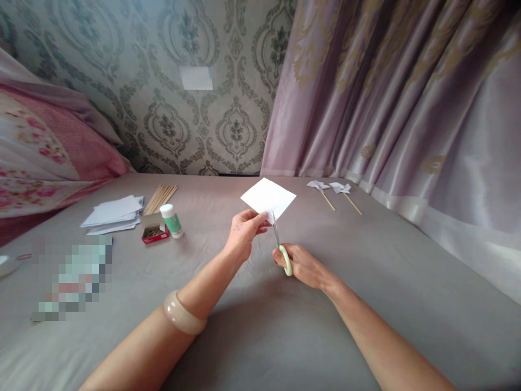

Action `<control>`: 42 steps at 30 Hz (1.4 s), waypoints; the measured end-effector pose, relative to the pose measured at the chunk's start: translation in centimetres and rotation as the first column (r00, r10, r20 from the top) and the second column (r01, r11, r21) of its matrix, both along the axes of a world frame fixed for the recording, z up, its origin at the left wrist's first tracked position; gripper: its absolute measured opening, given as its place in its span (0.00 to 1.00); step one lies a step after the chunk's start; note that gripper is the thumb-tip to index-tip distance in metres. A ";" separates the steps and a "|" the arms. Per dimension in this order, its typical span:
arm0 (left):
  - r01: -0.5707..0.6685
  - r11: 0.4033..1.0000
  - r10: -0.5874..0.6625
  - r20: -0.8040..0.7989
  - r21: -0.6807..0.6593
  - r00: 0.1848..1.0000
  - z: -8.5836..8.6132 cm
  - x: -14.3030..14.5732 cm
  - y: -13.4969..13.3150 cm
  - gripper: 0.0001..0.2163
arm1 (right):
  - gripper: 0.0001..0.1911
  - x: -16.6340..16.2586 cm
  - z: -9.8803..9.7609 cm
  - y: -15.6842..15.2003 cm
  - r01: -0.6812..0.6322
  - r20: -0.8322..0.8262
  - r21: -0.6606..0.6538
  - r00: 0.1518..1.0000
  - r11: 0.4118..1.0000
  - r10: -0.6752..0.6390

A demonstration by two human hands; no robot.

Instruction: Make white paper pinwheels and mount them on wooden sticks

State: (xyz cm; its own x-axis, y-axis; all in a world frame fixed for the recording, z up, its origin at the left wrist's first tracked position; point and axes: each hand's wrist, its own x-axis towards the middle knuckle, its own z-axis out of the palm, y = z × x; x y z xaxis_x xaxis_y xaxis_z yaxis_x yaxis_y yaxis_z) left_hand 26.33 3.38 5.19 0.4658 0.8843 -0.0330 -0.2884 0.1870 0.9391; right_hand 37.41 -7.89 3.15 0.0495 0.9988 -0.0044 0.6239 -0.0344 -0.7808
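Observation:
A square sheet of white paper (267, 196) is held up by one corner in my left hand (245, 233), thumb on top and fingers beneath. My right hand (303, 264) grips scissors (286, 259) with pale green handles, its fingers around the loops. The scissor blades point away from me and meet the paper's near corner, just right of my left thumb. Whether a cut runs into the sheet, I cannot tell. A bangle sits on my left forearm.
On the grey cloth to the left are a stack of paper (112, 212), wooden sticks (161, 199), a small red box (155, 233) of small pieces and a green-and-white bottle (171, 221). Two paper pinwheels (317, 185) on sticks lie back right. Tape (6, 265) sits far left.

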 end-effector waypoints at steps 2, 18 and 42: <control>0.003 1.000 -0.003 0.006 -0.008 1.000 0.0 0.0 -0.1 0.08 | 0.30 0.0 0.0 0.0 0.012 -0.001 0.004 1.000 1.000 -0.012; 0.018 0.998 -0.013 0.077 -0.064 0.997 -0.2 0.2 -0.2 0.09 | 0.27 0.0 -0.1 0.0 0.054 -0.048 0.024 0.997 0.998 -0.053; 0.011 0.999 -0.006 0.098 -0.051 0.995 -0.3 0.4 -0.6 0.08 | 0.26 0.1 -0.4 0.0 0.079 -0.068 0.021 0.995 0.997 -0.077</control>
